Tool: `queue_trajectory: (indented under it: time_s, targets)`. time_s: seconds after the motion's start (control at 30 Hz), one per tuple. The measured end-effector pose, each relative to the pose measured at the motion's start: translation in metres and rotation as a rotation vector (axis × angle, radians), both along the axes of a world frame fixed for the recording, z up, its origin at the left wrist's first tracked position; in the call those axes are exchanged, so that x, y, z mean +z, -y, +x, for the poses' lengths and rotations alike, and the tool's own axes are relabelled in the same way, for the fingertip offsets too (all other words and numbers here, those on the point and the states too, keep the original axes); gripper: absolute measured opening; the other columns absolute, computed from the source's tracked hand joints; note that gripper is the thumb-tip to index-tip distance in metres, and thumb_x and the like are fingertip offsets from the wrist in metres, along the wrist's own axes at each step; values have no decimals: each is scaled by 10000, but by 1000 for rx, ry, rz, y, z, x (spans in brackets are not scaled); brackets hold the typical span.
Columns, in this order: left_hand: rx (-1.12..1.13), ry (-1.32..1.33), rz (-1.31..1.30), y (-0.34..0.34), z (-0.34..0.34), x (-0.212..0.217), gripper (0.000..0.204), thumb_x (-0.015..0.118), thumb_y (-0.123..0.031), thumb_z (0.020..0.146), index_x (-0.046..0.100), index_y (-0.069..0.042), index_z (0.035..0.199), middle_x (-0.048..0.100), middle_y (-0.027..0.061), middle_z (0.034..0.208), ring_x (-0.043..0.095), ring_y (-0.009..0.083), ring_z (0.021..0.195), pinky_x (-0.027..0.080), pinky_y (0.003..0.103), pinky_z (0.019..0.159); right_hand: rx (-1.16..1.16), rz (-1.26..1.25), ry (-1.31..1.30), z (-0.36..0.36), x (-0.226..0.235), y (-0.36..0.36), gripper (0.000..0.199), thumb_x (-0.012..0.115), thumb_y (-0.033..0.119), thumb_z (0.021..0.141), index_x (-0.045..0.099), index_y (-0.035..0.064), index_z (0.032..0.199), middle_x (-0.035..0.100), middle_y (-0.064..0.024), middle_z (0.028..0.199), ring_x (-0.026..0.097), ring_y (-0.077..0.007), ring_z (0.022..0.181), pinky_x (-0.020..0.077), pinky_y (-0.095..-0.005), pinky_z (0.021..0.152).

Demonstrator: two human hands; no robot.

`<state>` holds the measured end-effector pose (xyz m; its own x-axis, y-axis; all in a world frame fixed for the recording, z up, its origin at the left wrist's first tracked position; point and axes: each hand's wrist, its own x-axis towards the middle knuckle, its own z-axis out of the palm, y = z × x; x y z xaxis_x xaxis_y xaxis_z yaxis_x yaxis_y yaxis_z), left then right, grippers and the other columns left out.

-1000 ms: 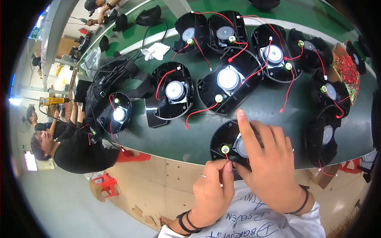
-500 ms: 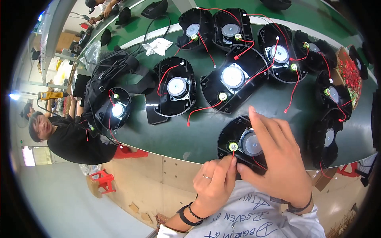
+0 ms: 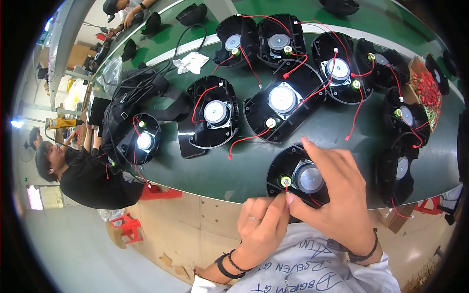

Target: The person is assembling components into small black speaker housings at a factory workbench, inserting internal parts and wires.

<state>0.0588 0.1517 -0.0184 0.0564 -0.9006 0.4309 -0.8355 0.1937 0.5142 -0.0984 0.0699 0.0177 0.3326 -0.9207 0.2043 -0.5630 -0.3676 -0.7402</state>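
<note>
- head view, far left: a seated person in a black top [image 3: 93, 180] sits beside the green bench [image 3: 224, 171], below its edge; a red stool [image 3: 126, 228] stands on the floor nearby.
- on the bench's left part lies a black bag [image 3: 132, 97], with a small black speaker housing [image 3: 141, 139] with a bright centre just beside it.
- further along, an oval black housing [image 3: 212, 115] with a silver driver and a red wire lies flat; a white rag [image 3: 191, 62] lies behind it.
- mid bench, a larger housing [image 3: 283, 100] lies with red wires crossing it, and more housings [image 3: 259, 41] lie in a row behind it.
- the left hand [image 3: 261, 227] comes up from the lower edge, fingers curled shut, its fingertips pinching at the rim of the near black housing [image 3: 293, 173] just below the small yellow-green part [image 3: 286, 181]; what it pinches is too small to tell.
- the right hand [image 3: 337, 195] lies over that same housing at the bench's near edge, fingers spread part open over the silver driver [image 3: 309, 178], thumb pressed against the left hand's fingertips.
- to the right, further black housings [image 3: 405, 117] and a box of red parts [image 3: 427, 88] sit on the bench.
</note>
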Motion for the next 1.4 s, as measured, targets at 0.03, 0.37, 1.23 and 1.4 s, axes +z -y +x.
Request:
queue_trajectory:
  time_s: [0.03, 0.37, 1.23, 1.4]
  targets:
    - [-4, -1, -2, -1, 2, 2, 227, 739, 92, 792, 718, -4, 997, 638, 89, 819, 597, 267, 721, 502, 350, 646, -11, -13, -7, 0, 0, 1, 805, 873, 165, 661, 626, 12, 1412, 723, -158, 1168, 648, -353, 1056, 530, -438, 933]
    - [-583, -1008, 535, 49, 25, -6, 824, 645, -65, 987, 172, 26, 1654, 261, 225, 1700, 231, 311, 1594, 204, 426, 1282, 11, 142, 40, -23, -10, 0, 952, 891, 301, 724, 463, -39, 1503, 689, -196, 1243, 633, -378, 1148, 515, -466, 974]
    - [-246, -229, -187, 18, -10, -47, 1020, 632, -593, 998, 88, 8, 1617, 330, 366, 1569, 524, 479, 1361, 494, 558, 1114, -310, 464, 450, -42, -23, -59, 92, 787, 7, 867, 700, 25, 891, 692, -60, 765, 633, -104, 565, 442, -263, 484]
    - [-181, -379, -284, 15, -21, -59, 969, 720, -442, 988, 139, 49, 1589, 360, 396, 1521, 512, 515, 1352, 478, 577, 1128, -332, 202, 388, -25, -30, -67, 106, 789, -24, 880, 699, -9, 932, 714, -99, 804, 668, -134, 577, 496, -279, 507]
